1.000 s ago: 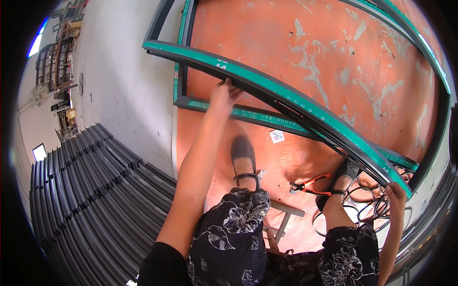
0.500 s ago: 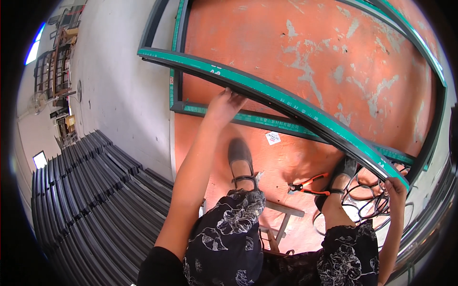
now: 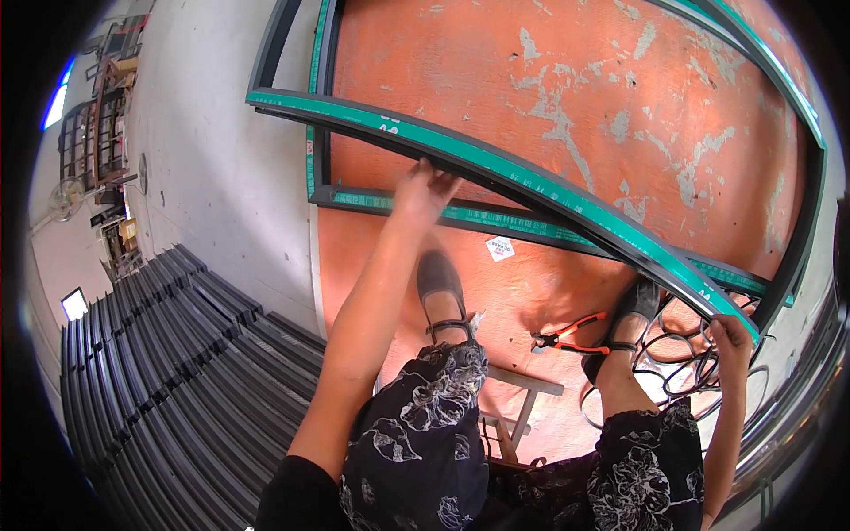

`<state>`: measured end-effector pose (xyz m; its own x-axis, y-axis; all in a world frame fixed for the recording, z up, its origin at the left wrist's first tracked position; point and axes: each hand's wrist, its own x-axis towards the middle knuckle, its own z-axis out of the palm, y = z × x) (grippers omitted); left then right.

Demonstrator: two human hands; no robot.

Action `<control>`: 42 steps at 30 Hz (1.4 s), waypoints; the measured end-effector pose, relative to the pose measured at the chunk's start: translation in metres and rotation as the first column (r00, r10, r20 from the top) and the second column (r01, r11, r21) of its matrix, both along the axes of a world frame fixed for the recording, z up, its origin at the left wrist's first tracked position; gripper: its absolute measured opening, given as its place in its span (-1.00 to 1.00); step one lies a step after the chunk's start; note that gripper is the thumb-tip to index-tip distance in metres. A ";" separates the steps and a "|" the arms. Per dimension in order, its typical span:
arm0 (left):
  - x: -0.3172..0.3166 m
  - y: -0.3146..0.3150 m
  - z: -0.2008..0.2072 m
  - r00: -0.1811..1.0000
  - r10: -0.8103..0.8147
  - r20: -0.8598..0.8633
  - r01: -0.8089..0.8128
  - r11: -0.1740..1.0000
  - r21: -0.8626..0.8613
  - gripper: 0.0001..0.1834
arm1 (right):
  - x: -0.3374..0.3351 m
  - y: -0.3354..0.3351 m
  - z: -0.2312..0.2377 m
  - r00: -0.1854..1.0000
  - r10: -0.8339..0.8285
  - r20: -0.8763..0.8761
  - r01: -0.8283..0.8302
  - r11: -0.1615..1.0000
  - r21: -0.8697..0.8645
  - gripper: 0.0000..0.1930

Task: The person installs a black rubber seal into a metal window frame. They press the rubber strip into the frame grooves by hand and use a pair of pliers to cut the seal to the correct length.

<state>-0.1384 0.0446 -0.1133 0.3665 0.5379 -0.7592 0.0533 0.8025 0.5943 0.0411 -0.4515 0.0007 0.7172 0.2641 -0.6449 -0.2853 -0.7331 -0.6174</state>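
Observation:
A dark rectangular frame (image 3: 496, 161) with green film along its near bar slants across the middle, its right corner closer to me. My left hand (image 3: 423, 193) has its fingers curled at the near, lower edge of this bar, left of its middle. At the bar's right end, my right hand (image 3: 731, 343) is closed with thumb and fingers at the corner. Exactly what lies between those fingertips is hidden. Beneath the raised frame, a second green-filmed dark frame (image 3: 522, 227) lies on the orange surface.
Orange-handled pliers (image 3: 554, 342) lie between my feet. Black flexible strip (image 3: 677, 354) is coiled by my right foot. A small wooden stool (image 3: 528, 389) stands under me. Stacked dark profiles (image 3: 195, 372) fill the lower left, and a white sticker (image 3: 499, 249) is on the orange surface (image 3: 443, 80).
The view has shifted slightly. My right hand has risen a little at the frame's corner, while my left hand keeps its place on the bar.

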 end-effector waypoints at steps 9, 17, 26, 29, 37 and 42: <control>0.005 -0.002 -0.001 0.987 -0.110 -0.120 0.110 0.994 -0.002 -0.86 | 0.001 0.000 -0.008 0.995 0.077 0.060 -0.076 0.997 -0.014 -0.89; 0.010 -0.015 0.007 0.983 -0.184 0.004 0.184 0.983 -0.017 -0.80 | 0.000 0.002 -0.011 0.990 0.077 0.116 -0.075 0.997 -0.020 -0.89; 0.016 0.015 0.000 0.975 -0.142 -0.169 0.154 0.986 0.059 -0.84 | -0.022 0.035 0.001 0.990 0.113 0.084 -0.118 0.992 0.052 -0.87; 0.013 0.013 0.002 0.975 -0.131 -0.180 0.144 0.988 0.061 -0.83 | -0.029 0.042 0.001 0.958 0.241 0.157 -0.247 0.969 0.015 -0.92; 0.002 0.001 -0.002 0.982 -0.132 0.136 0.146 0.985 -0.091 -0.85 | -0.029 0.032 -0.014 0.908 0.313 0.277 -0.318 0.948 -0.029 -0.92; 0.017 -0.005 0.002 0.986 -0.147 -0.078 0.148 0.989 0.013 -0.83 | -0.027 0.033 -0.017 0.921 0.272 0.278 -0.278 0.960 -0.017 -0.93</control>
